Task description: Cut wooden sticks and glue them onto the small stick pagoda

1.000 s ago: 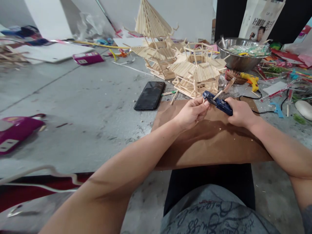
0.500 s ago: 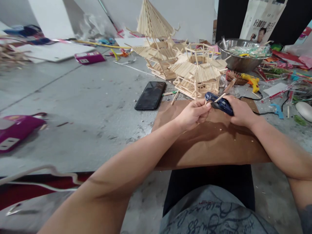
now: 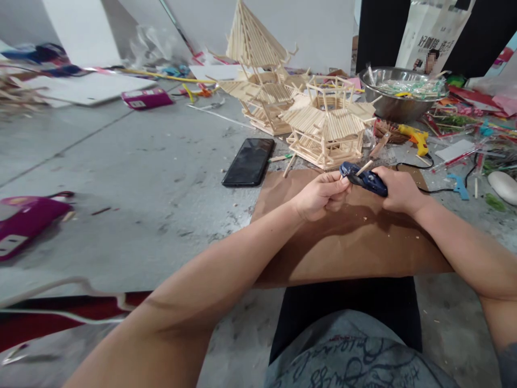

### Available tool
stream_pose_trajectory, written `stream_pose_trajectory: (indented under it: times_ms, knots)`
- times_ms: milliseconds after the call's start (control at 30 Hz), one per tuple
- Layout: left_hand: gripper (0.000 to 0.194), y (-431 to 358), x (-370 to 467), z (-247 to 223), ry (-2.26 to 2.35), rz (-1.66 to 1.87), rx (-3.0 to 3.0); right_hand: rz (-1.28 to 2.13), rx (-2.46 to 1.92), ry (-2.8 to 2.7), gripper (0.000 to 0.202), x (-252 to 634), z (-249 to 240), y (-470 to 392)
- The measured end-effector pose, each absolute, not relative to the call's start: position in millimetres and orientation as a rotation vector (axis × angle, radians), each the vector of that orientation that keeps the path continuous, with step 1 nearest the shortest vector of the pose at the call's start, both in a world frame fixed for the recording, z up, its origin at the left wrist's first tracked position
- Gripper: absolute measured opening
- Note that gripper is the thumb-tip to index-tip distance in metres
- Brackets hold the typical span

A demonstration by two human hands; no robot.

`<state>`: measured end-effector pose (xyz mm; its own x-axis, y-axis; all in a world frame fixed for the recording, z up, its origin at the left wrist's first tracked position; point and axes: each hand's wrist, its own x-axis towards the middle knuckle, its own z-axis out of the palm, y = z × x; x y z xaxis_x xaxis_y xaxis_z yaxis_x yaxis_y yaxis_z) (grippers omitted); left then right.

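My right hand (image 3: 398, 188) is wrapped round the back end of a dark blue hand tool (image 3: 374, 183). A thin wooden stick (image 3: 364, 168) slants up from the tool's jaw area. My left hand (image 3: 325, 195) is pinched at the front end of the tool, fingertips together on the stick's lower end, which is mostly hidden. Both hands are above a brown paper sheet (image 3: 343, 253). Just beyond them stands a small pavilion of wooden sticks (image 3: 331, 126), and behind it to the left a taller one with a pointed roof (image 3: 254, 40).
A black phone (image 3: 248, 161) lies left of the paper. At the back right stand a metal bowl (image 3: 398, 108) and a yellow glue gun (image 3: 416, 138), with a blue one (image 3: 458, 185) nearer. Purple power strips (image 3: 147, 99) lie on the grey table (image 3: 161, 161) at left.
Both hands stay around the tool and stick, with the stick's free end slightly lower. The view has shifted a little.
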<state>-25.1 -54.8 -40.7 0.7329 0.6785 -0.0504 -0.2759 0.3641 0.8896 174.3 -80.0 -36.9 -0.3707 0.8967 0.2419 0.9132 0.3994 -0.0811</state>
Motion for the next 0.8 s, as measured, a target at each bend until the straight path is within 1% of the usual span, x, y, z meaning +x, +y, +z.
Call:
stream_pose_trajectory:
  times_ms: [200, 333, 467, 600, 700, 800]
  knots:
    - [0.03, -53.3, -23.3, -40.5, 0.488, 0.695, 1.033, -0.045, -1.674, -2.386, 0.044, 173.4, -35.0, -77.3]
    - [0.03, -52.5, -23.0, -37.4, 0.499, 0.718, 1.051, -0.01, -1.462, -2.415, 0.056, 181.1, -36.4, -70.2]
    - [0.033, -56.7, -22.7, -35.5, 0.434, 0.599, 1.017, -0.04, -1.184, -2.458, 0.065, 187.9, -36.5, -65.9]
    - [0.032, -61.4, -21.4, -39.8, 0.378, 0.488, 0.973, -0.134, -1.015, -2.486, 0.073, 192.0, -35.2, -64.2]
    - [0.03, -59.4, -22.5, -43.0, 0.367, 0.471, 0.955, -0.203, -1.071, -2.453, 0.072, 201.8, -35.5, -59.6]
    - [0.028, -54.1, -26.1, -41.4, 0.453, 0.603, 0.994, -0.293, -1.335, -2.271, 0.064, 219.0, -36.3, -51.7]
